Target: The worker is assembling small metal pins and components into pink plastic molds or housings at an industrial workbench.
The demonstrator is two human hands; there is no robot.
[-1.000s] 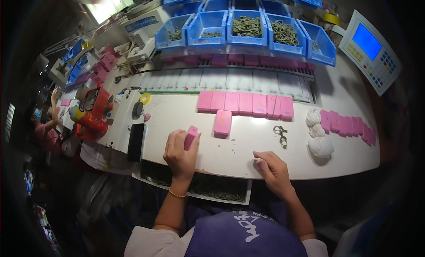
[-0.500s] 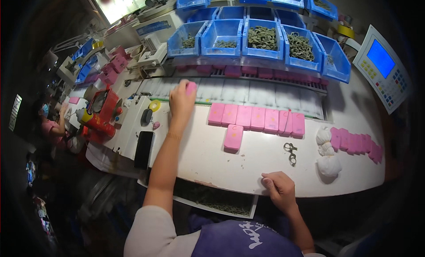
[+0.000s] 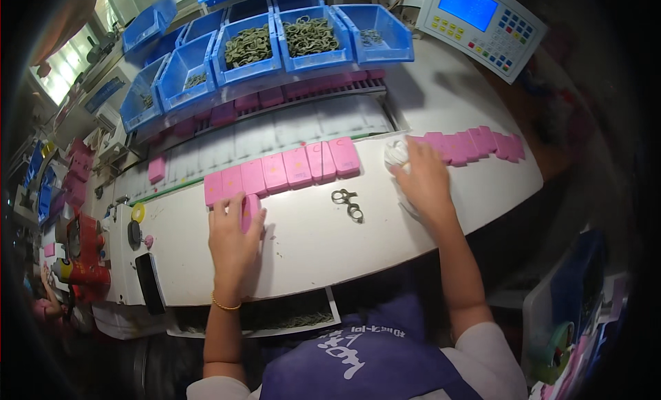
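Note:
My left hand (image 3: 233, 238) has its thumb and fingers round a small pink block (image 3: 250, 214) on the white table, just in front of a row of pink blocks (image 3: 274, 171). To the right, my right hand (image 3: 427, 180) is closed on a white cloth bundle (image 3: 397, 152), partly hiding it. A second line of pink blocks (image 3: 468, 146) begins beside those fingers, overlapping one another. Between my hands lies a dark metal piece with rings (image 3: 348, 205). One pink block (image 3: 157, 169) rests alone on the pale slab strip (image 3: 268, 133) at the back left.
Blue bins (image 3: 248, 50) of small dark metal pieces hang over the back. A control panel (image 3: 475, 21) stands at back right. A phone (image 3: 149, 283), yellow tape roll (image 3: 138, 213) and red container (image 3: 82, 248) are at left. An open drawer (image 3: 275, 321) juts out below the table edge.
The view has turned rightward. My left hand has let go of a pink block on the slab strip and come to the block before the row. My right hand has moved onto the white bundle.

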